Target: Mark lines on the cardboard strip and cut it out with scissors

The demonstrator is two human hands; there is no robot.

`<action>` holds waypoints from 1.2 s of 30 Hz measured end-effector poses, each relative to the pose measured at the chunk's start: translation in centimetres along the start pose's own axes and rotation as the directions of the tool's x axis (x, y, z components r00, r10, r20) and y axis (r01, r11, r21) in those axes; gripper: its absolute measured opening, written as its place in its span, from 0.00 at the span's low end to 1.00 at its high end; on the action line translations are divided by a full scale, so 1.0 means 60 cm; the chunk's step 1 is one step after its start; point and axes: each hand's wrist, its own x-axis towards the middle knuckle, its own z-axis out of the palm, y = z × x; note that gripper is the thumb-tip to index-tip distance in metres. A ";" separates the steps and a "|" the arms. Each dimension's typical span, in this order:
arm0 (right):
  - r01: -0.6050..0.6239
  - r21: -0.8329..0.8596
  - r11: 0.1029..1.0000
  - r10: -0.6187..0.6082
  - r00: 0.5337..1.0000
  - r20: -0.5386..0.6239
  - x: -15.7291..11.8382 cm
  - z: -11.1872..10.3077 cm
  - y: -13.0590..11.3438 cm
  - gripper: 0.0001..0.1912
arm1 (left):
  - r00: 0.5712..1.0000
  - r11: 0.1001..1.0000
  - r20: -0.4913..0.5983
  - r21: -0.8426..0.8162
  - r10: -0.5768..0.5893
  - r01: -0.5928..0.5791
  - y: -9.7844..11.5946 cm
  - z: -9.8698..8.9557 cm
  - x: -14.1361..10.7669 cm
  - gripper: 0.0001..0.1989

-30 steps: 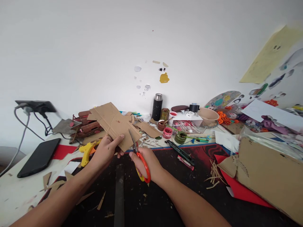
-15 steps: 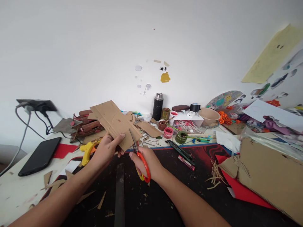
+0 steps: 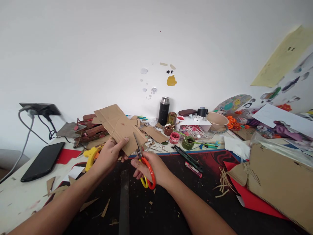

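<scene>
Head view, all we've got: our left hand [image 3: 111, 152] pinches the cardboard sheet [image 3: 119, 124], which is up ahead of both hands. Our right hand [image 3: 158, 165] grips the red-handled scissors [image 3: 153, 178], blades over the sheet's near right part. Our guess: cutting's underway, since the sheet's one piece with trimming left. Can't make out any cut line; left fingertips are mostly hidden underneath.

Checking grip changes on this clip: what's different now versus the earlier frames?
The right hand has its fingers slightly further left, baring more of the yellow handle of the scissors. The view drifted too: the scene sits slightly further right. Nothing picked up or released. Unchanged: left hand gripping the cardboard, blades at its edge.
</scene>
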 end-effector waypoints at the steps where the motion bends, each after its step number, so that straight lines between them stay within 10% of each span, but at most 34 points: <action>1: -0.006 0.014 1.000 0.006 1.000 0.001 0.000 0.000 0.000 0.33 | 1.000 1.000 0.002 0.004 0.003 -0.003 0.001 0.000 0.000 0.23; 36: 0.108 0.038 0.993 -0.106 0.994 -0.039 0.004 0.004 -0.004 0.32 | 0.976 0.980 -0.108 0.084 0.188 -0.180 0.017 0.002 -0.015 0.22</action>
